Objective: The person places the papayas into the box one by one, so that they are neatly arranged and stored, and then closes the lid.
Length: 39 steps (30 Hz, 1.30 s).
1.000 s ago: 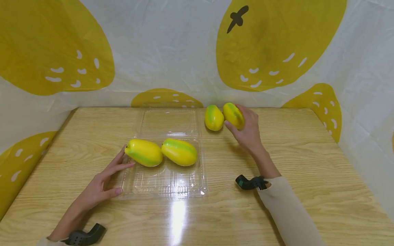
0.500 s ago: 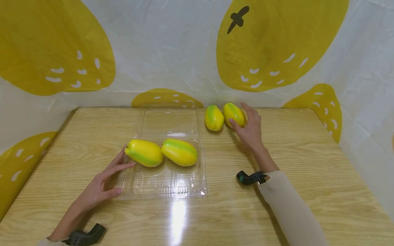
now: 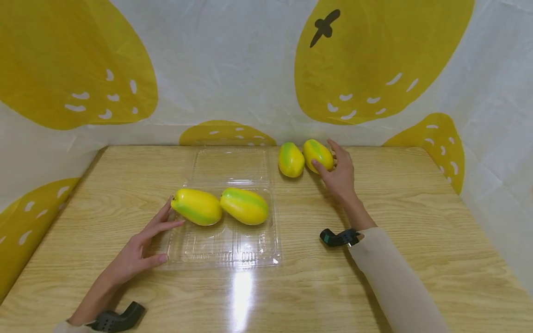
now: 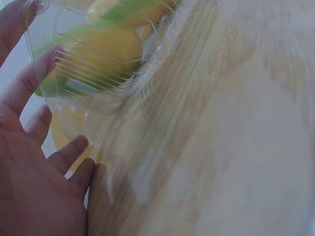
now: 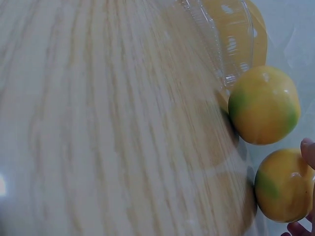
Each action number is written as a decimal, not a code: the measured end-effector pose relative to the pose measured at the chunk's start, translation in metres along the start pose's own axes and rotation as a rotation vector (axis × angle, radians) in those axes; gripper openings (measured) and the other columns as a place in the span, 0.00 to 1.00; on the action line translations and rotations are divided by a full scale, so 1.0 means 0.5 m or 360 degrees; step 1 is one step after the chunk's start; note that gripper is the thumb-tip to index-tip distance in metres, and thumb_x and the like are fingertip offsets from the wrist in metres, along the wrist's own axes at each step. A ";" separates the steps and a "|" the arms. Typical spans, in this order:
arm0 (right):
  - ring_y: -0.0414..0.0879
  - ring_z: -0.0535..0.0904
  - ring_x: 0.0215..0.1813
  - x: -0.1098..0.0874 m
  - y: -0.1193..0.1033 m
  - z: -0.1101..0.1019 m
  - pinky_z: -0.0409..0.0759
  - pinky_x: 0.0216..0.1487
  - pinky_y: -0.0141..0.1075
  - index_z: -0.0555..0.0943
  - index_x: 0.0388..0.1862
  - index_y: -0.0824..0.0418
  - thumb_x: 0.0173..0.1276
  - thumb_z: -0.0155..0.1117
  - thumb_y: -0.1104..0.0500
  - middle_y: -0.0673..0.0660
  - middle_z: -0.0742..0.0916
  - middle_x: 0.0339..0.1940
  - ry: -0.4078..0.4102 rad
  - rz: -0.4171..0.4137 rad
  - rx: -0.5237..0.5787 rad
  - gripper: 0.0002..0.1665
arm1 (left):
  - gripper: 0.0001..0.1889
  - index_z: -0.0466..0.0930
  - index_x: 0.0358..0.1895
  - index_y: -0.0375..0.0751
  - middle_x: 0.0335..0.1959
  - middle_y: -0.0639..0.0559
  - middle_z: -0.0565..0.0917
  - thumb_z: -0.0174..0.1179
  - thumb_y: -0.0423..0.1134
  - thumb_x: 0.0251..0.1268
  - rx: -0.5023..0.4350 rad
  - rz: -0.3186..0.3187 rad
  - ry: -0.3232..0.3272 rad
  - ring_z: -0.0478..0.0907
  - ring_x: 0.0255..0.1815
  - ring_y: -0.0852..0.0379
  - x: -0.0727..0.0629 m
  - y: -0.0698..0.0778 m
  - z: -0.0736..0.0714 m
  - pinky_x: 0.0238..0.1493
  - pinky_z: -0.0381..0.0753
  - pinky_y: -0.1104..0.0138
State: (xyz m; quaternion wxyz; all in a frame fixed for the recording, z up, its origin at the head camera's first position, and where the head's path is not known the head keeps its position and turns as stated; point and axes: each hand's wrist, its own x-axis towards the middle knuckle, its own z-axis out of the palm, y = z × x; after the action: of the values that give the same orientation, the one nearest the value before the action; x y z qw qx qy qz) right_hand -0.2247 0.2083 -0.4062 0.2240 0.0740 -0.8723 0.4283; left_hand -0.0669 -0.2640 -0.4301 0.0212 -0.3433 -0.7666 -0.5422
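Observation:
Two yellow papayas with green streaks, the left one and the right one, lie side by side in the clear plastic clamshell box. My left hand is at the box's left wall, fingers spread and fairly straight; the left wrist view shows the fingers beside the clear wall. At the back right, two more papayas sit on the table, one next to the other. My right hand is around the rightmost papaya, thumb overlapping its front and fingers loosely spread on its right side.
The box's lid lies folded back toward the rear edge of the wooden table. A white curtain with big yellow fruit prints hangs behind it. A dark camera mount sits on the right wrist.
My right hand has loosened around the rightmost papaya and drawn slightly right, uncovering more of it. My left hand and the papayas in the box stay put.

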 end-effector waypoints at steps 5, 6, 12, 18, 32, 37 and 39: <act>0.57 0.69 0.58 -0.001 0.003 0.003 0.70 0.55 0.49 0.65 0.71 0.59 0.62 0.68 0.52 0.66 0.73 0.60 -0.0014 0.0028 0.0002 0.41 | 0.38 0.66 0.65 0.28 0.76 0.35 0.41 0.61 0.17 0.42 0.0006 0.0010 0.0000 0.42 0.76 0.45 -0.001 -0.003 0.000 0.69 0.46 0.73; 0.57 0.69 0.58 -0.001 0.003 0.003 0.70 0.55 0.48 0.65 0.71 0.59 0.62 0.68 0.52 0.66 0.73 0.60 -0.0018 0.0037 0.0000 0.41 | 0.38 0.66 0.65 0.28 0.76 0.35 0.41 0.61 0.17 0.42 0.0004 0.0010 0.0000 0.42 0.76 0.45 -0.001 -0.002 0.000 0.69 0.46 0.73; 0.55 0.69 0.57 -0.004 0.003 0.004 0.69 0.55 0.47 0.64 0.72 0.58 0.62 0.68 0.51 0.64 0.73 0.61 -0.0039 0.0083 -0.0018 0.41 | 0.38 0.66 0.65 0.28 0.76 0.34 0.41 0.61 0.18 0.42 0.0000 0.0016 0.0001 0.42 0.76 0.45 0.000 0.001 0.001 0.69 0.46 0.73; 0.55 0.68 0.56 -0.008 0.002 0.003 0.68 0.54 0.47 0.66 0.70 0.60 0.62 0.68 0.50 0.64 0.73 0.61 -0.0050 0.0102 -0.0046 0.39 | 0.38 0.66 0.66 0.29 0.76 0.36 0.41 0.62 0.18 0.42 0.0002 0.0006 -0.0001 0.43 0.76 0.45 -0.001 0.000 0.001 0.69 0.46 0.73; 0.54 0.69 0.52 -0.013 0.003 0.000 0.68 0.50 0.44 0.68 0.68 0.60 0.62 0.68 0.50 0.63 0.74 0.57 -0.0036 0.0130 -0.0011 0.38 | 0.38 0.66 0.66 0.29 0.77 0.36 0.41 0.62 0.18 0.43 0.0000 -0.0003 -0.0002 0.43 0.76 0.45 0.000 0.002 0.001 0.68 0.46 0.73; 0.56 0.69 0.54 -0.013 0.003 -0.002 0.69 0.52 0.47 0.68 0.67 0.61 0.62 0.69 0.51 0.63 0.74 0.58 -0.0027 0.0128 -0.0008 0.37 | 0.38 0.66 0.66 0.29 0.77 0.37 0.40 0.62 0.19 0.43 -0.0011 -0.0014 -0.0005 0.42 0.76 0.45 0.000 0.004 0.002 0.68 0.46 0.74; 0.56 0.70 0.55 -0.014 0.003 -0.003 0.69 0.53 0.48 0.69 0.67 0.61 0.62 0.69 0.51 0.63 0.74 0.59 -0.0020 0.0124 -0.0006 0.37 | 0.38 0.66 0.66 0.29 0.77 0.37 0.40 0.62 0.19 0.43 -0.0012 -0.0015 -0.0003 0.41 0.76 0.45 0.000 0.005 0.002 0.68 0.46 0.74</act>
State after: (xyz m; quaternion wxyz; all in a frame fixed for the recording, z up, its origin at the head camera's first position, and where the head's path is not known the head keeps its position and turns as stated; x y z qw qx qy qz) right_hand -0.2185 0.2098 -0.4098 0.2018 0.0424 -0.8767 0.4346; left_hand -0.0652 -0.2626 -0.4284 0.0166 -0.3401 -0.7662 -0.5449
